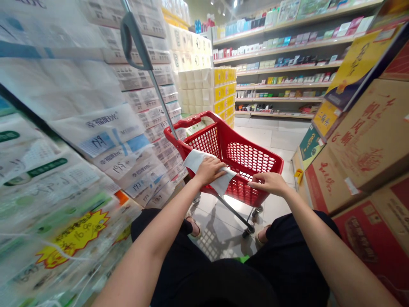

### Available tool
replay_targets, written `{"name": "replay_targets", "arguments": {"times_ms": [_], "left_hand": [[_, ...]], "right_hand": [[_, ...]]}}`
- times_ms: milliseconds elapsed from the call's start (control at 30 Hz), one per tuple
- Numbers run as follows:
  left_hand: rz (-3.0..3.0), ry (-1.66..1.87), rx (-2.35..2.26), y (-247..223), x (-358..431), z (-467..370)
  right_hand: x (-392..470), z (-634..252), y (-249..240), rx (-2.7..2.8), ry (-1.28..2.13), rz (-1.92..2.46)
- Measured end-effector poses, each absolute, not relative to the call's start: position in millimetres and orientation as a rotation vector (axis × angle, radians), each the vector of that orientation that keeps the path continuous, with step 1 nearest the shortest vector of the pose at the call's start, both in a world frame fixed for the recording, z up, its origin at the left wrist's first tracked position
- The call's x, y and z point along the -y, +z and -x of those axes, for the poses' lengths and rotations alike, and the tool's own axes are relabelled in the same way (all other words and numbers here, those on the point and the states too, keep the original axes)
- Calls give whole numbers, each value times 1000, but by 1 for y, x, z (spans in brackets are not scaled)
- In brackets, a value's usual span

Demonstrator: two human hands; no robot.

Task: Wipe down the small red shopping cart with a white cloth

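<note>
A red plastic shopping basket cart (pixel 252 153) on a grey metal frame stands in front of me, with a tall pole and grey handle (pixel 136 40) rising at its left. Over the near rim lies a white cloth (pixel 220 184). My left hand (pixel 210 170) presses on the cloth with its fingers wrapped over the rim. Farther right along the same rim rests my right hand (pixel 268 183), its fingers bent around the edge and the thumb beside them. No cloth shows under the right hand. The basket's inside shows through its holes.
Stacked white paper packs (pixel 128 157) rise close on the left, with yellow and white packs (pixel 207 91) behind the cart. Cardboard boxes (pixel 370 136) stand close on the right. Shelves of small goods (pixel 281 70) line the back, beyond the tiled floor (pixel 265 134).
</note>
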State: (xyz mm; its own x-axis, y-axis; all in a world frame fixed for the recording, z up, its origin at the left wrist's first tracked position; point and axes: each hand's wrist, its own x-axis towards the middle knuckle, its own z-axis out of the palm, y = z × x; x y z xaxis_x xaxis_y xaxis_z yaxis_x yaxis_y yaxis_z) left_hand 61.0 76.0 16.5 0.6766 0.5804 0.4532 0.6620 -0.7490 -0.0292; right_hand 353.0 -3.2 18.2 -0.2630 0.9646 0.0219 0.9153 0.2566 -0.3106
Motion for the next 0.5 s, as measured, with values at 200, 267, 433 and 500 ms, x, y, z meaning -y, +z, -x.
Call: {"name": "replay_targets", "arguments": {"times_ms": [200, 267, 433, 500], "left_hand": [[2764, -608, 877, 17, -72, -83], [2782, -604, 837, 16, -67, -93], [2813, -614, 833, 10, -46, -127], [2807, -625, 846, 8, -37, -141]], "right_hand": [[-7, -356, 7, 2205, 313, 1896], [-10, -357, 4, 2185, 338, 1912], [-13, -356, 4, 2173, 364, 1905], [-15, -356, 3, 2163, 352, 1911]]}}
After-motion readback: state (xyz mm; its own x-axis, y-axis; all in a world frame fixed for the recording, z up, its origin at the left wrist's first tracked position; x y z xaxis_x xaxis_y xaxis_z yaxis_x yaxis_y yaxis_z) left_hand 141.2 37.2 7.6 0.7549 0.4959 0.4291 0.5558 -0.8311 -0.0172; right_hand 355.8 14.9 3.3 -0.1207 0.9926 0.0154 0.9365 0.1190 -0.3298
